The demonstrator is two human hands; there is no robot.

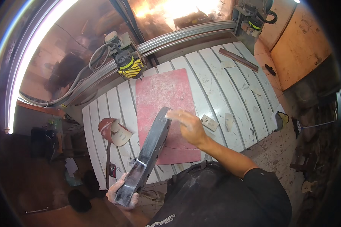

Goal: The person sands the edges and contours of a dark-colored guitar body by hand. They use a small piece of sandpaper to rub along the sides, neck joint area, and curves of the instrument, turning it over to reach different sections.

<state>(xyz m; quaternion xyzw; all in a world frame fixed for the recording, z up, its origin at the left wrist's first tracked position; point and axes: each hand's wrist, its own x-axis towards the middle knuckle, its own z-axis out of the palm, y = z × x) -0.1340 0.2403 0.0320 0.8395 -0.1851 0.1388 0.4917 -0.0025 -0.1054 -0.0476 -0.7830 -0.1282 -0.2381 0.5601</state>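
Near end of bar (147,152) was held by left hand (116,190) | far end seemingly touched by right hand (191,126), fingers extended

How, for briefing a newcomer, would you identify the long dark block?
Find the slatted white table, then its pink mat. The block slants in front of the mat, lower end in the left hand. Unlike the flat mat, it's thick and nearly black.

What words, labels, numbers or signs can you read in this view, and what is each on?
Black garment: white script lettering near the lower edge; I don't copy out wording.
Curled sheet: faint marks on its pale side, too small to read.
Small pale rectangular piece: marks too small to read.
Dark bar: no lettering I can make out.
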